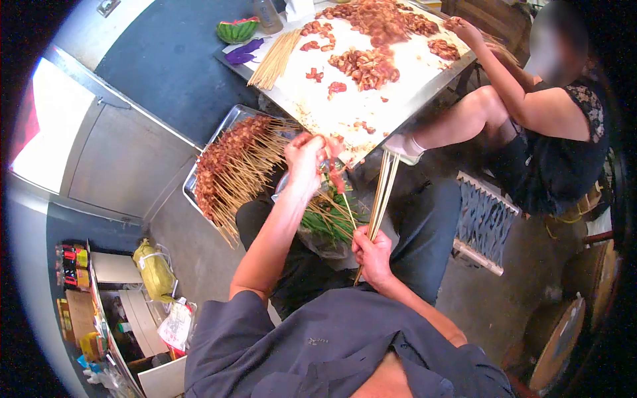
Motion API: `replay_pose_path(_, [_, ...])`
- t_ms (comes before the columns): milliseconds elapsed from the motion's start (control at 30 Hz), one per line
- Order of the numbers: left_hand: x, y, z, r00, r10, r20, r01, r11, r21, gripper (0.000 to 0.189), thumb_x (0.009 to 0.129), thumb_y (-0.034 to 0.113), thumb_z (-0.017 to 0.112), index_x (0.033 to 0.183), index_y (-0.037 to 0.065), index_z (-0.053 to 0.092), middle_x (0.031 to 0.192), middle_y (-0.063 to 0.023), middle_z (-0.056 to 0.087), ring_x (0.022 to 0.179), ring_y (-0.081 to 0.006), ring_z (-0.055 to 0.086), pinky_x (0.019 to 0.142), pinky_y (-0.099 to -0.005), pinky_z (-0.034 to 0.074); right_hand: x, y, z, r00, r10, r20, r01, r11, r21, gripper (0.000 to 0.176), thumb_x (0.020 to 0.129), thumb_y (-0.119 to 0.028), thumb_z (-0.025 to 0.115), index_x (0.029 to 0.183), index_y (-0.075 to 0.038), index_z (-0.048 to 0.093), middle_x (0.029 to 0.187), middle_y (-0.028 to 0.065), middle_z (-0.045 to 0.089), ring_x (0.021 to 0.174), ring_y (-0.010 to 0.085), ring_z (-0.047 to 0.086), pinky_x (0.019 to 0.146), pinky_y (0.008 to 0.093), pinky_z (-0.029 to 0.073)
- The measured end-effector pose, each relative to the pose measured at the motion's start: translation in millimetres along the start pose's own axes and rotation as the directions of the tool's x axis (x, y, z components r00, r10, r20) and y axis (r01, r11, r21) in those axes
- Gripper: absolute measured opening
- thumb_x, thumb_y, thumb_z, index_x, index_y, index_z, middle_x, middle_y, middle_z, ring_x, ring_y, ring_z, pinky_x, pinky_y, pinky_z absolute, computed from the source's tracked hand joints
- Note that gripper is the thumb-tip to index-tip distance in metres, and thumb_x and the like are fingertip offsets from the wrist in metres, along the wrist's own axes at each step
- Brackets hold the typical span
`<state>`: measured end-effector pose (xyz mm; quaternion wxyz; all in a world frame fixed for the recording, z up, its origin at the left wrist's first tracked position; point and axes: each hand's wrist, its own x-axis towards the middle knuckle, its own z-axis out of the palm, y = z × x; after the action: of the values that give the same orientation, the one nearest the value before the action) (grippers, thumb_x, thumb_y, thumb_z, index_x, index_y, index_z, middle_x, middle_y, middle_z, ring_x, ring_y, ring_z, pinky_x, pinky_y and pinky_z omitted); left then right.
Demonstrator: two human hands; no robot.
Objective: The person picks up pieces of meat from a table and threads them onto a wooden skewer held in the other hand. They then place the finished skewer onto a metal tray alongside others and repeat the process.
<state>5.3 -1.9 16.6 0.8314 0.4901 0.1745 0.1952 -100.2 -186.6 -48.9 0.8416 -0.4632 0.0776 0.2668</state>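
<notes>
My right hand (373, 256) is closed around several bare wooden skewers (383, 192) and one skewer with raw meat (336, 180) near its tip. My left hand (306, 158) is just above that tip, by the near edge of the table, its fingers pinched on a piece of raw meat (334, 146), somewhat blurred. Below the hands, between my knees, green stalks (328, 219) lie in a plastic bag. To the left of my left hand, a metal tray (190, 184) is filled with loaded meat skewers (232, 156).
The white table (302, 99) carries heaps of cut meat (365, 68), a bundle of skewers (275, 60), a purple cloth-like item (244, 52) and a watermelon piece (237, 30). Another person (557, 113) sits at its right side, a hand near the meat. A woven stool (486, 222) stands right.
</notes>
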Motion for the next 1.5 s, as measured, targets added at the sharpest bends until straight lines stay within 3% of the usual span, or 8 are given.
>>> replay_pose_path(100, [-11.7,4.9,4.8,0.989,-0.137,0.056,0.132,0.988,0.075,0.008,0.08,-0.002,0.047,0.073,0.001,0.047,0.076,-0.021,0.063,0.063,-0.0268,0.065,0.041,-0.0321,0.05,5.9,-23.3,14.8,0.999,-0.035,0.024,0.036,0.999,-0.02,0.007,0.086,-0.011,0.057,0.081,-0.007,0.054,0.057,0.0,0.051,0.04,0.0039,0.037,0.035,0.0188,0.027])
replay_pose_path(233, [2.1,20.8,1.2,0.982,0.068,0.178,-0.041,0.988,-0.151,0.007,0.085,0.005,0.047,0.091,0.004,0.047,0.086,-0.0194,0.061,0.077,-0.0303,0.064,0.048,-0.0385,0.053,16.7,-27.6,18.8,0.992,-0.119,0.039,0.12,0.992,-0.031,0.007,0.086,-0.011,0.057,0.081,-0.007,0.055,0.057,-0.0002,0.051,0.04,0.0034,0.036,0.035,0.0182,0.026])
replay_pose_path(367, [22.4,22.4,-12.7,0.993,0.118,-0.031,-0.122,0.975,-0.184,0.005,0.088,0.008,0.045,0.093,0.007,0.045,0.087,-0.009,0.055,0.086,-0.0315,0.063,0.068,-0.0437,0.054,15.7,-14.7,17.2,0.994,-0.103,0.036,0.103,0.995,-0.007,0.007,0.086,-0.012,0.057,0.082,-0.008,0.055,0.057,-0.0006,0.051,0.04,0.0033,0.036,0.035,0.0182,0.026])
replay_pose_path(567, [26.7,21.5,-10.8,0.999,0.031,-0.015,-0.033,0.994,-0.108,0.013,0.09,0.01,0.04,0.095,0.001,0.049,0.099,-0.0224,0.06,0.09,-0.0353,0.062,0.076,-0.044,0.052,17.4,-4.6,9.3,0.995,-0.093,0.041,0.095,0.994,-0.062,0.006,0.086,-0.012,0.057,0.082,-0.008,0.055,0.057,-0.0012,0.052,0.041,0.0034,0.038,0.036,0.0187,0.028])
replay_pose_path(867, [20.7,11.3,-13.4,0.994,0.009,-0.107,-0.028,0.983,-0.181,0.006,0.085,-0.001,0.045,0.087,-0.001,0.05,0.079,-0.0202,0.063,0.067,-0.0303,0.065,0.061,-0.0391,0.057,11.8,-5.3,12.2,0.996,-0.065,0.056,0.07,0.993,-0.093,0.007,0.086,-0.013,0.058,0.082,-0.008,0.056,0.058,-0.0009,0.052,0.042,0.0033,0.038,0.036,0.019,0.028])
replay_pose_path(1100, [20.2,17.4,-13.1,0.998,-0.02,-0.061,-0.004,0.928,-0.373,0.01,0.087,0.002,0.043,0.094,0.004,0.05,0.088,-0.0219,0.062,0.074,-0.0314,0.065,0.063,-0.0409,0.056,19.8,-10.5,10.6,0.997,-0.061,0.057,0.066,0.993,-0.099,0.005,0.085,-0.011,0.057,0.083,-0.008,0.055,0.058,-0.0005,0.052,0.041,0.0034,0.038,0.036,0.0184,0.026])
replay_pose_path(1267, [35.2,6.3,-31.4,0.994,0.042,-0.101,-0.064,0.971,-0.229,0.014,0.09,0.011,0.041,0.093,0.002,0.05,0.088,-0.0169,0.061,0.083,-0.031,0.062,0.069,-0.0406,0.053,17.2,-1.8,9.3,0.996,-0.058,0.068,0.066,0.99,-0.126,0.006,0.085,-0.013,0.058,0.081,-0.008,0.056,0.057,-0.0016,0.052,0.042,0.0033,0.039,0.037,0.0182,0.029])
replay_pose_path(1500, [32.5,6.3,-27.1,0.986,-0.023,-0.168,-0.034,0.944,-0.327,0.006,0.086,0.003,0.044,0.082,0.0,0.048,0.075,-0.0189,0.061,0.055,-0.025,0.058,0.051,-0.0363,0.053,11.4,-1.4,10.2,0.998,-0.023,0.052,0.03,0.99,-0.139,0.008,0.085,-0.013,0.058,0.079,-0.007,0.056,0.058,-0.0012,0.053,0.044,0.0036,0.041,0.037,0.0188,0.03])
